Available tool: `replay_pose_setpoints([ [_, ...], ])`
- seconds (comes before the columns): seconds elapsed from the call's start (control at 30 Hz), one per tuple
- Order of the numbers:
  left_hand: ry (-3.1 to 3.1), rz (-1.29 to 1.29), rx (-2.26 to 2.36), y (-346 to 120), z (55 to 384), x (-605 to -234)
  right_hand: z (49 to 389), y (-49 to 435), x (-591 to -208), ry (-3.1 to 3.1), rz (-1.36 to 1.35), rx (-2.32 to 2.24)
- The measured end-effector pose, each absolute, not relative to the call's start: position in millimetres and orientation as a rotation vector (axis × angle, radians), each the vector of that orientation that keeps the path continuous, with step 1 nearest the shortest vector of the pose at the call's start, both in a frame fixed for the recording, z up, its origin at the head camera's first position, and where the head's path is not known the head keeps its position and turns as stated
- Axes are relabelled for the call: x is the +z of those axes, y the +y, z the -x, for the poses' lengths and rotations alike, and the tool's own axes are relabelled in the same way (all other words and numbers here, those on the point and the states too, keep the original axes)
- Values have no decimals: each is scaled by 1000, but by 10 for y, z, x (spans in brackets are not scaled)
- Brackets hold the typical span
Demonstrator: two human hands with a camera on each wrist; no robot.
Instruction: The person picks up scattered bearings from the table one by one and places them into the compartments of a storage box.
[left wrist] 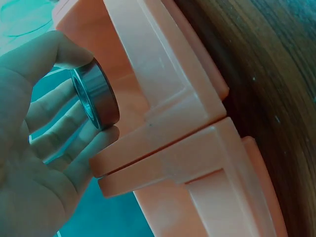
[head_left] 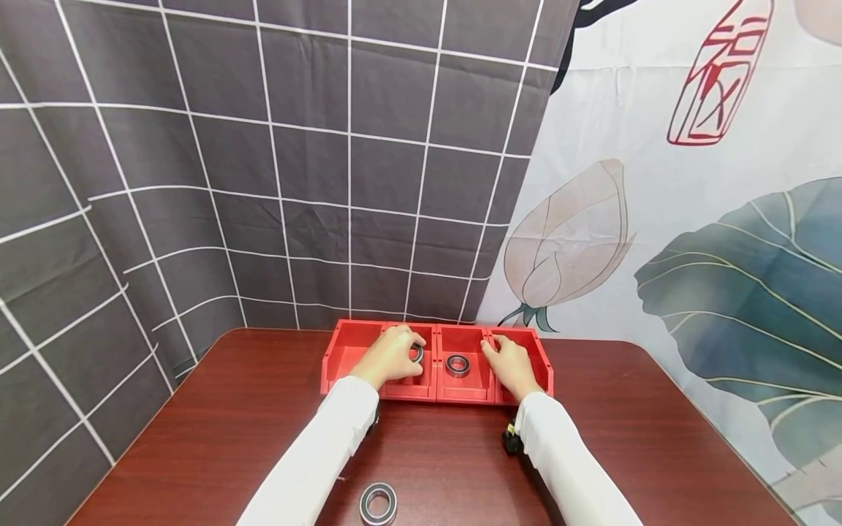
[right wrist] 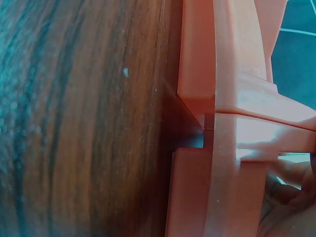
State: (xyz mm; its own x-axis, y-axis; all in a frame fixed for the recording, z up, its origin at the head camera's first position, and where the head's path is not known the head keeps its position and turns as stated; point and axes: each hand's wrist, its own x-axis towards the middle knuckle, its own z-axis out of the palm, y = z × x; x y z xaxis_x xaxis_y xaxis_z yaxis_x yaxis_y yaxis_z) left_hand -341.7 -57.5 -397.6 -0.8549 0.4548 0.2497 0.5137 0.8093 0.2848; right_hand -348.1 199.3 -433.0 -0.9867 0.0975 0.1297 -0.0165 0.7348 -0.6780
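Note:
My left hand (head_left: 392,356) pinches a ball bearing (head_left: 416,353) between thumb and fingertips over the second compartment from the left of a red parts bin (head_left: 401,391). In the left wrist view the bearing (left wrist: 97,94) is tilted on edge, its steel outer ring beside the bin wall. My right hand (head_left: 511,365) reaches into the rightmost compartment with fingers bent. Between its thumb and fingers a dark edge shows, apparently another bearing, mostly hidden. The right wrist view catches only part of the fingers (right wrist: 291,197) behind the bin wall. One bearing (head_left: 457,365) lies in the third compartment.
Another bearing (head_left: 378,504) lies flat on the brown wooden table (head_left: 230,424), near its front edge. Behind the bin hangs a dark grid-patterned cloth (head_left: 296,183), with a white flower-printed cloth (head_left: 592,146) at the right.

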Motion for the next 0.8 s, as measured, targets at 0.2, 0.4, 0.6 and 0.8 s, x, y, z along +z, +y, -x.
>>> replay_pose_setpoints([
  [0.2,-2835,764,-474,-535,3445,-3979,3478,2002,-4320,-2776,73,1114],
  [0.4,-2859,753,-482,-466,3439,-3987,3484,1999,-4331,-2782,69,1103],
  [0.6,-2879,715,-441,-404,3455,-4032,3512,2004,-4374,-2775,65,1102],
  [0.8,-2905,687,-435,-353,3473,-4035,3513,2011,-4381,-2763,72,1088],
])
